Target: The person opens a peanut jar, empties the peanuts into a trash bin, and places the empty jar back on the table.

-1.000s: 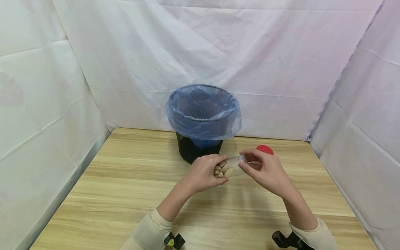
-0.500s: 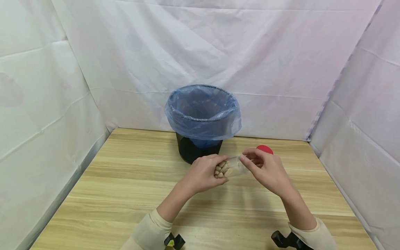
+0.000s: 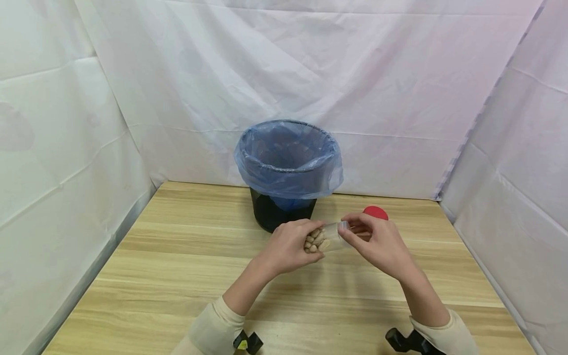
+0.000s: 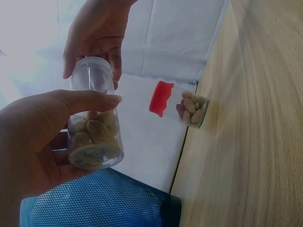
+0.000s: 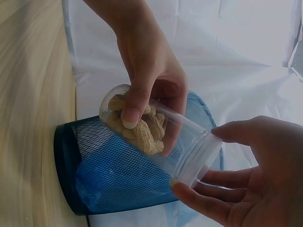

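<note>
- Little has moved since the earlier frames: the right hand [image 3: 381,244] has shifted its fingertips slightly at the mouth of the clear plastic jar of peanuts in their shells [image 3: 326,237], and the jar sits in the same spot between both hands.
- That jar is held in the air above the light wooden worktop [image 3: 177,276], lying on its side with its open mouth towards the right hand and the peanuts gathered at the closed end.
- The left hand [image 3: 290,246] has its grip clamped round the peanut-filled end, thumb on one side and fingers curled round the other, as the left wrist view shows.
- The right hand's grip is closed on the jar's rim: thumb and fingertips [image 5: 189,195] pinch the threaded mouth from opposite sides, seen in the right wrist view.
- A round red lid [image 3: 375,212] lies on the worktop just behind the right hand; in the left wrist view it shows beside a small heap of peanuts [image 4: 193,109] on the worktop.
- Behind the hands, near the worktop's back edge, stands a black mesh waste bin lined with a blue plastic bag [image 3: 288,167].
- White sheeting [image 3: 399,74] hangs round the worktop on three sides.
- Cream sleeves [image 3: 213,328] cover both forearms.
</note>
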The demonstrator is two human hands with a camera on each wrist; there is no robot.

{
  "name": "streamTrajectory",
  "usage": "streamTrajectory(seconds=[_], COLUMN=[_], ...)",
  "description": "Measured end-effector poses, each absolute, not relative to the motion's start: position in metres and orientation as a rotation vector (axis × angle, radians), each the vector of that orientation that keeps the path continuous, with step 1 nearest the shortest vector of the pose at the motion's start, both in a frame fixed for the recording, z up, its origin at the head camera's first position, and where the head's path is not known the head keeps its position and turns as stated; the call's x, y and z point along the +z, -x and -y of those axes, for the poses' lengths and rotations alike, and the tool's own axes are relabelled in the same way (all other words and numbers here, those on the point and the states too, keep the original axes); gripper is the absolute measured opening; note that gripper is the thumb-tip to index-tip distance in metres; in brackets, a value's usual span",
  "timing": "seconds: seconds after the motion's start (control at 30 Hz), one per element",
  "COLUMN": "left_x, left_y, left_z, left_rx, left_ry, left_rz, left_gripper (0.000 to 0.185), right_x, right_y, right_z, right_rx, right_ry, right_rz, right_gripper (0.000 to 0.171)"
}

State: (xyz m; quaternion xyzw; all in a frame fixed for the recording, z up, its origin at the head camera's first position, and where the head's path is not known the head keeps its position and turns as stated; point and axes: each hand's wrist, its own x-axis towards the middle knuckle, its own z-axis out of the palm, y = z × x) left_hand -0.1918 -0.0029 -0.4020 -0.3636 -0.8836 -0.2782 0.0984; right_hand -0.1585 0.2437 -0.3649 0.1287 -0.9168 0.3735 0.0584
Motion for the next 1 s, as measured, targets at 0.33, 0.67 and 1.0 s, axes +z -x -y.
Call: streamTrajectory(seconds=[0.33, 0.67, 1.0], left_x=[-0.4016, -0.4025, -0.4023], left_y=[0.1929, 0.1925, 0.1922], left_z=[0.0036, 0.0036, 0.0033], left_rx=[-0.853, -0.845, -0.839], left_ry=[1.07, 1.077, 1.075], left_rz=[2.609, 2.607, 2.611], left_gripper=[0.064, 0.064, 0.064], right_x=[-0.366, -0.364, -0.3622], right_y=[0.1583, 0.1578, 0.1599], right_z=[-0.2464, -0.2451, -0.2446], right_rx=[1.298, 1.167, 1.096], right_ry=[-0.551, -0.392, -0.312], right_rz=[2.692, 2.758, 2.82], right_gripper=[0.04, 0.048, 0.045])
